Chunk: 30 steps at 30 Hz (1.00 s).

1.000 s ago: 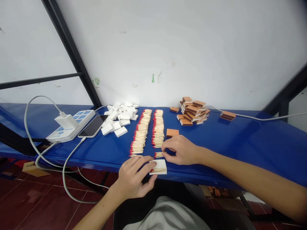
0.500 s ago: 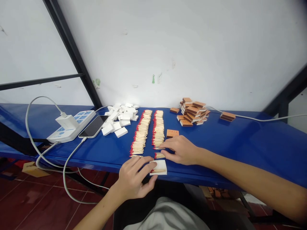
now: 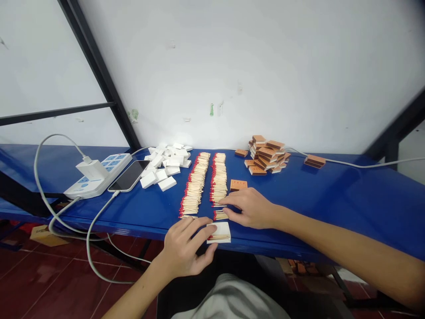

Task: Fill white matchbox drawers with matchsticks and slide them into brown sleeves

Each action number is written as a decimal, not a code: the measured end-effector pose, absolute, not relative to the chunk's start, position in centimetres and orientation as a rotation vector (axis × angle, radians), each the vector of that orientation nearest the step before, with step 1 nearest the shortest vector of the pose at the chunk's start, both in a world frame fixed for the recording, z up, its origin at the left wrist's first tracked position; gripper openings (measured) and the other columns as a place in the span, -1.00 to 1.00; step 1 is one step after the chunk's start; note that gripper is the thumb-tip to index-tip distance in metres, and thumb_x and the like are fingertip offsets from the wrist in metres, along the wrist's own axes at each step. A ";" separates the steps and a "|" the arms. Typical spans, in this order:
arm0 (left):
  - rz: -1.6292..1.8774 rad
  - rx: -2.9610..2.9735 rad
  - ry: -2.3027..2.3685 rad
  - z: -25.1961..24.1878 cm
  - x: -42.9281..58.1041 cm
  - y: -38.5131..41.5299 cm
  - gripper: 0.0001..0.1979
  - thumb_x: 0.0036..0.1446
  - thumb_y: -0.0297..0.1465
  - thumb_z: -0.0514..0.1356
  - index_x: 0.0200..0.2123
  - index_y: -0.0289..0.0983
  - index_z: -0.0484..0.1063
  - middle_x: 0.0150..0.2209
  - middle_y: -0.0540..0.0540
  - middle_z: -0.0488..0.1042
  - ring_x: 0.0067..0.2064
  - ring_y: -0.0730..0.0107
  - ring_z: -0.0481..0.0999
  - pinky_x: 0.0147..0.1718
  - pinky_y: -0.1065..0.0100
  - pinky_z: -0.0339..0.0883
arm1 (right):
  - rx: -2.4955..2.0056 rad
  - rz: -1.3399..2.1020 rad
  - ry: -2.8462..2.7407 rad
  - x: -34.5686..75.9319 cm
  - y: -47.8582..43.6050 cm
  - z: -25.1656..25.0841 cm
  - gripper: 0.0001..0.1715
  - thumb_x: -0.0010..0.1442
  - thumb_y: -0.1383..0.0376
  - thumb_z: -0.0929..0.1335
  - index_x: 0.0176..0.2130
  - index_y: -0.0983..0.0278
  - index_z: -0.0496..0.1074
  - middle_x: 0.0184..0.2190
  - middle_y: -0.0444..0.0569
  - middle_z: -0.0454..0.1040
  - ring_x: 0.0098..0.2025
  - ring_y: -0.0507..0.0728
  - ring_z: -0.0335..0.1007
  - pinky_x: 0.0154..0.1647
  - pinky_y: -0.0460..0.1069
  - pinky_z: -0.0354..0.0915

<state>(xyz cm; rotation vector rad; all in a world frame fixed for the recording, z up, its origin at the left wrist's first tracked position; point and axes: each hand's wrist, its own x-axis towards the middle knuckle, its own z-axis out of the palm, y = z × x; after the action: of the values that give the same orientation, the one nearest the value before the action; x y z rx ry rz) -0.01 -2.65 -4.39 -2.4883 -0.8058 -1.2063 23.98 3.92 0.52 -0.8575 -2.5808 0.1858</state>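
Observation:
My left hand (image 3: 189, 246) is at the front edge of the blue table, gripping a white matchbox tray (image 3: 225, 229). Its fingertips reach into the left side of the tray and the thumb is at the near wall. A few matches lie along the tray's near side. My right hand (image 3: 247, 208) rests just beyond, index finger and thumb apart. The index fingertip touches the near end of the right row of matches (image 3: 219, 177); the thumb is at a small separate bunch of matches (image 3: 219, 215). To the left runs a second row of matches (image 3: 195, 186), red heads facing left.
White trays (image 3: 168, 183) are heaped at the back left beside a phone (image 3: 129, 176) and a power strip (image 3: 113, 166) with looping cables. Brown matchbox sleeves (image 3: 267, 155) are piled at the back right. One sleeve (image 3: 238, 185) lies beyond my right hand, another (image 3: 314, 161) farther right.

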 end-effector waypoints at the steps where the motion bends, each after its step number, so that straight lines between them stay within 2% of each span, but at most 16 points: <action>1: -1.206 -2.489 -0.807 -4.4 0.0 -2.7 -0.76 0.15 -0.41 0.24 -0.08 -0.27 0.48 -0.15 -0.18 0.62 -0.25 0.21 0.58 -0.29 0.23 0.45 | -0.860 0.187 -2.590 24.0 3.9 0.5 -0.71 0.33 0.27 0.29 -0.10 0.27 0.58 -0.32 -0.05 0.62 -0.31 0.10 0.51 -0.29 -0.05 0.22; 6: -1.209 -2.490 -0.808 -4.4 0.0 -2.7 -0.75 0.15 -0.42 0.24 -0.07 -0.27 0.47 -0.15 -0.18 0.62 -0.25 0.20 0.58 -0.30 0.23 0.45 | -0.830 0.157 -2.609 24.0 3.9 0.5 -0.71 0.34 0.26 0.28 -0.17 0.27 0.59 -0.36 -0.04 0.60 -0.34 0.09 0.49 -0.32 -0.05 0.19; 16: -1.206 -2.493 -0.809 -4.5 0.0 -2.6 -0.75 0.15 -0.41 0.24 -0.07 -0.26 0.47 -0.15 -0.19 0.62 -0.24 0.20 0.58 -0.28 0.23 0.45 | -0.856 0.166 -2.615 24.0 3.9 0.6 -0.71 0.34 0.26 0.29 -0.15 0.28 0.59 -0.33 -0.04 0.62 -0.33 0.09 0.50 -0.32 -0.05 0.16; 25: -1.213 -2.488 -0.809 -4.4 0.0 -2.6 -0.76 0.15 -0.42 0.24 -0.08 -0.27 0.47 -0.16 -0.18 0.62 -0.25 0.20 0.58 -0.30 0.22 0.45 | -0.836 0.160 -2.621 24.0 3.9 0.6 -0.71 0.33 0.28 0.28 -0.15 0.29 0.59 -0.43 -0.06 0.58 -0.42 0.05 0.41 -0.36 -0.06 0.14; 30: -1.204 -2.494 -0.807 -4.3 0.0 -2.6 -0.75 0.15 -0.42 0.24 -0.08 -0.26 0.48 -0.15 -0.18 0.62 -0.25 0.21 0.58 -0.30 0.23 0.45 | -0.809 0.164 -2.595 24.0 4.0 0.4 -0.69 0.32 0.28 0.29 -0.09 0.29 0.59 -0.36 -0.04 0.62 -0.38 0.07 0.47 -0.32 -0.05 0.19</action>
<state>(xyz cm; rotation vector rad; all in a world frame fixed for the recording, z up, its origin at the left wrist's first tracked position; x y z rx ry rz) 0.02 -2.63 -4.34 -2.4939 -0.8071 -1.2039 24.03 3.99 0.40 -0.8091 -2.5952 0.1636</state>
